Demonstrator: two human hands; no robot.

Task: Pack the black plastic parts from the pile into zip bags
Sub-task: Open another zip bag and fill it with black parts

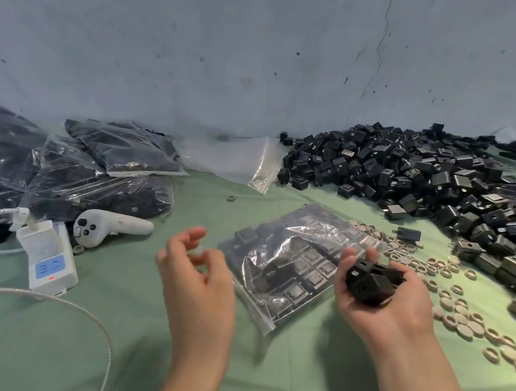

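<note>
A large pile of black plastic parts covers the right and far right of the green table. A clear zip bag partly filled with black parts lies flat at the centre. My right hand hovers at the bag's right edge, palm up, shut on a handful of black parts. To the left of the bag my left hand is held above the table, holding nothing, fingers loosely curled and apart. Empty zip bags lie by the wall behind.
Filled zip bags are stacked at the far left. A white controller, a white power strip and braided white cables lie at the left. Several beige rings are scattered to the right of the bag. A grey wall rises behind.
</note>
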